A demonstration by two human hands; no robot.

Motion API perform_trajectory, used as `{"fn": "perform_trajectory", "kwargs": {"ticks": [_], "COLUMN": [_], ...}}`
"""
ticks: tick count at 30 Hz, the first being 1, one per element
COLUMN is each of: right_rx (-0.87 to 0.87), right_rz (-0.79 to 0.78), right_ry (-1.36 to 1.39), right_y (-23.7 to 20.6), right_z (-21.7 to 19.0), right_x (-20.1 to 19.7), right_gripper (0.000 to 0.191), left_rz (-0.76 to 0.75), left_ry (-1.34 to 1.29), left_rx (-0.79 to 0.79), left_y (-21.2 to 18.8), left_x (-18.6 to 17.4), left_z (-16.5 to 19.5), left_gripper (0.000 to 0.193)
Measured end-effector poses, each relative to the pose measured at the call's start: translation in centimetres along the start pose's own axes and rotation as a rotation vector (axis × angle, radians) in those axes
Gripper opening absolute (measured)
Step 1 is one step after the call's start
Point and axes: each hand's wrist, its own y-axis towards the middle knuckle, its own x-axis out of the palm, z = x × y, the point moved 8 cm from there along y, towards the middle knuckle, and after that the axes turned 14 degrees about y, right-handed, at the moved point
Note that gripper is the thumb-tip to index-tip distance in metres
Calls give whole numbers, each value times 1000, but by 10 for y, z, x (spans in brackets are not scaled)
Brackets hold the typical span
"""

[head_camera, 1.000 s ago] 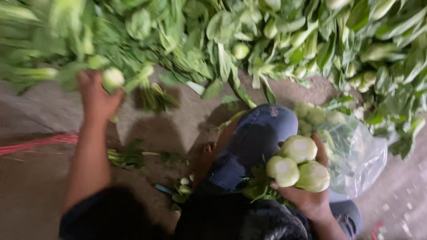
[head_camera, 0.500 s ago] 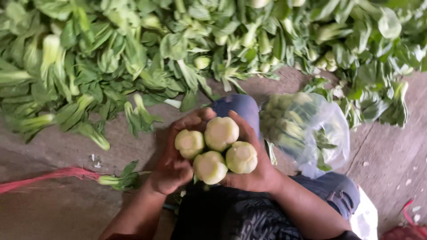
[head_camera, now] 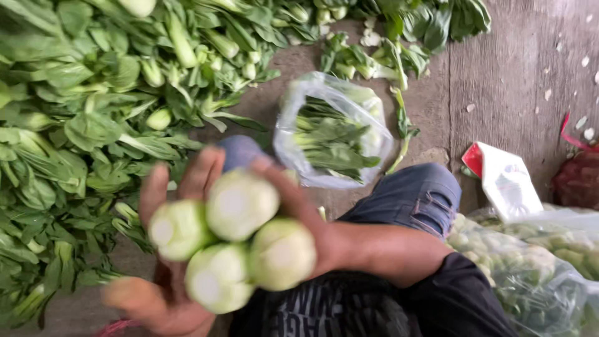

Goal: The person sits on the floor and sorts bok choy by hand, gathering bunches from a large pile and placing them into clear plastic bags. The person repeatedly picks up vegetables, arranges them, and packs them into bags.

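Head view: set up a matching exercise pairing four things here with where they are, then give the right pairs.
Things:
1. bunch of four cut stems
2. clear bag of greens
3. loose pile of leafy greens
4. red and white bag

Places:
A. on the floor, right of the jeans-clad knee
B. spread over the floor, upper left
C. clasped between left hand and right hand
D. open on the floor just beyond the knees

Pairs: 1-C, 2-D, 3-B, 4-A
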Motion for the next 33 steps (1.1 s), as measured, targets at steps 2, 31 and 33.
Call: {"fn": "perform_trajectory", "kwargs": {"ticks": [2,31,33], "right_rx": [-55,27,38], "right_rz": [186,18,10], "right_ry": [68,-898,-908], "right_y": [-15,-13,0], "right_z": [-22,27,44], "right_x": [-63,-233,-222], "right_gripper": [102,101,106], "left_rz": [-225,-98,-66], "left_ry": [-78,1465,1458], "left_rx": [-46,210,128], "left_y": [16,251,254], "left_x": [56,62,60], "left_z": [13,-186,-179], "left_gripper": [106,19,19]}}
